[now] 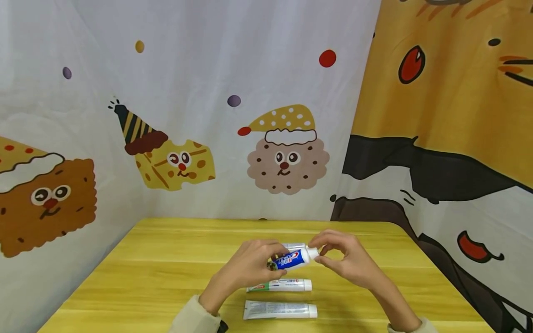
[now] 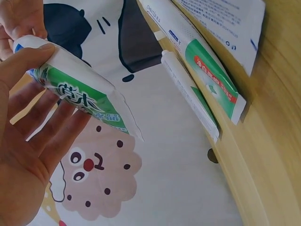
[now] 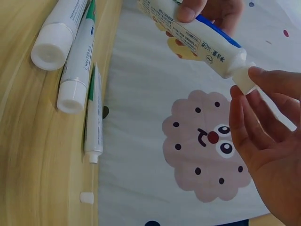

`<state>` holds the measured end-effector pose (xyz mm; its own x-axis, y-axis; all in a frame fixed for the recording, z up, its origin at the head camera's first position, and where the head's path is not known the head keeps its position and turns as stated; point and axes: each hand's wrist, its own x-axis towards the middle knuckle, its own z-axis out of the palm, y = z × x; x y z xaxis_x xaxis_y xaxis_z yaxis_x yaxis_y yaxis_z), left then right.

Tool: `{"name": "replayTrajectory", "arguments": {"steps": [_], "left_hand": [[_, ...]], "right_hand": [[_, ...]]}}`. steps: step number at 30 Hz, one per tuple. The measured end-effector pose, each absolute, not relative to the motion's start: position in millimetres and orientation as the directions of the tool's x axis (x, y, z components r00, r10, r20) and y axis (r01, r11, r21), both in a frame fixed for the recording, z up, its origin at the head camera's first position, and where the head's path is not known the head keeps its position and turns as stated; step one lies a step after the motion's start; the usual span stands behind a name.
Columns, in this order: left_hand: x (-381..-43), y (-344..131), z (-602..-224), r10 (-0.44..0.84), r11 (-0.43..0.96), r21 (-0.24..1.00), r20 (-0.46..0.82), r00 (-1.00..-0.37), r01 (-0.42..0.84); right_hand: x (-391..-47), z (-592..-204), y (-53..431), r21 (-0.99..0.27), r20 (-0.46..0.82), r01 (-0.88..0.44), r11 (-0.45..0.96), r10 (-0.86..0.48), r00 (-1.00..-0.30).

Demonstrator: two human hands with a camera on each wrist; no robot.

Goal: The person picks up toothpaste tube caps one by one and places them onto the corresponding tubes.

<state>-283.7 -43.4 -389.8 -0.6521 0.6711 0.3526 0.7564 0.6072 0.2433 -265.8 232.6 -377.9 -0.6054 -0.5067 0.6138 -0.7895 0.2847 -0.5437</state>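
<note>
My left hand grips a toothpaste tube with a blue, white and green print, lifted over the table. In the left wrist view the thumb lies along its white side and the fingers support the printed side, with the flat crimped end pointing away. The tube's white cap is pinched between thumb and fingertips of my right hand. The cap sits at the tube's neck; I cannot tell if it is loose.
Three more toothpaste tubes lie on the wooden table: a near one, a green-and-white middle one, and a far one with a bare nozzle. A small white cap lies beyond that nozzle. A cartoon-printed curtain hangs behind.
</note>
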Motion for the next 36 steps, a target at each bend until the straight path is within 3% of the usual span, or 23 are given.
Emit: {"name": "replayTrajectory", "arguments": {"steps": [11,36], "left_hand": [[-282.0,-42.7,-389.8,0.675,0.609,0.207,0.372,-0.637,0.766],[-277.3,-39.2,-389.6,0.688,0.591,0.170,0.404,-0.602,0.789]], "right_hand": [[-260.8,-375.0,229.2,-0.503,0.574,-0.729,0.464,-0.451,-0.683],[-258.4,-375.2,226.5,-0.567,0.509,-0.604,0.560,-0.337,-0.792]]}}
